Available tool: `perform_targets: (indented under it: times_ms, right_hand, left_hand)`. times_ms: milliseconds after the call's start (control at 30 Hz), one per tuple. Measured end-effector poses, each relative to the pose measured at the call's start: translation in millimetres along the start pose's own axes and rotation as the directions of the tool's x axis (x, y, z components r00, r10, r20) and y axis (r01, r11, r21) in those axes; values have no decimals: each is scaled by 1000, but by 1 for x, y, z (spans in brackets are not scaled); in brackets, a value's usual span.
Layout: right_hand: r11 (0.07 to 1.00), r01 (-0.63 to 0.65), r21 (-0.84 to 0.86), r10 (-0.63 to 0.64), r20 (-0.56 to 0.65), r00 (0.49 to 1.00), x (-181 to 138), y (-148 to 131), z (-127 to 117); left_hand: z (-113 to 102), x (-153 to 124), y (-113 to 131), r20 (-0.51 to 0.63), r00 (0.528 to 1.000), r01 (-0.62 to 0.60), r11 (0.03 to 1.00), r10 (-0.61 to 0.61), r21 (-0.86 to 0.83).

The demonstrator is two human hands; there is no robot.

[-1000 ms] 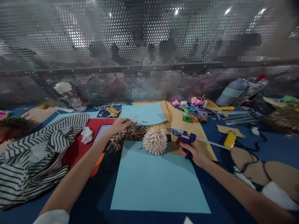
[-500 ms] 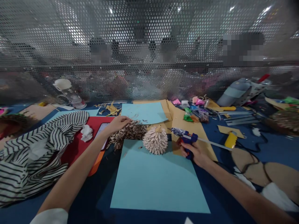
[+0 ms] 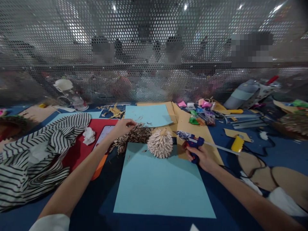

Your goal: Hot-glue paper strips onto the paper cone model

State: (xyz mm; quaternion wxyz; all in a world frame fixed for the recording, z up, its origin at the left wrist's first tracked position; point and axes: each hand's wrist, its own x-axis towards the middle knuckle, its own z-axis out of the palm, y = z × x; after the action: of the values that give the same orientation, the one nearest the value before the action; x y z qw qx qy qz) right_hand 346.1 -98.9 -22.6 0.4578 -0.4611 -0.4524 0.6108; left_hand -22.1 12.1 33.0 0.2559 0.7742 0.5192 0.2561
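Note:
My right hand point(image 3: 201, 155) grips a blue glue gun point(image 3: 194, 142) by its handle; a long glue stick point(image 3: 222, 148) juts from its back and its nozzle points left. Left of the nozzle, a round ball point(image 3: 160, 144) covered in pale, seed-like scales stands on a light blue sheet point(image 3: 163, 189). My left hand point(image 3: 124, 126) hovers at the upper left edge of a pile of brown-grey husks point(image 3: 134, 134), which look like seed shells. Its fingers are curled together; anything between them is too small to make out.
At left lie a striped cloth point(image 3: 43, 154), crumpled tissue point(image 3: 89, 136) and a phone point(image 3: 104, 132) on a red sheet. To the right are a yellow cutter point(image 3: 238, 143), a black cord, brown discs point(image 3: 290, 181) and coloured clay packets point(image 3: 201, 116). A perforated metal screen point(image 3: 149, 80) stands behind.
My left hand shifts very slightly, its fingers more curled over the husks. The glue gun and the scaly ball stay almost where they were.

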Motion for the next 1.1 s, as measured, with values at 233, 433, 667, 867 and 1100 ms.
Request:
perform_targets:
  times_ms: [233, 433, 667, 867, 1100]
  right_hand:
    - [1000, 9, 1, -9, 5, 1000, -1, 0, -1]
    - [1000, 9, -5, -9, 4, 1000, -1, -1, -1]
    - [1000, -7, 1, 7, -6, 1000, -1, -2, 1]
    - [1000, -1, 6, 1, -14, 1000, 0, -1, 0]
    - [1000, -7, 17, 7, -7, 1000, -1, -5, 2]
  left_hand:
    - [0, -9, 29, 18, 1000, -17, 967, 12, 255]
    - [5, -8, 29, 51, 998, 28, 963, -43, 268]
    - [11, -5, 19, 63, 996, 40, 969, -57, 242]
    - [9, -5, 17, 35, 998, 37, 970, -47, 239]
    - [8, -4, 12, 5, 1000, -27, 971, 26, 239]
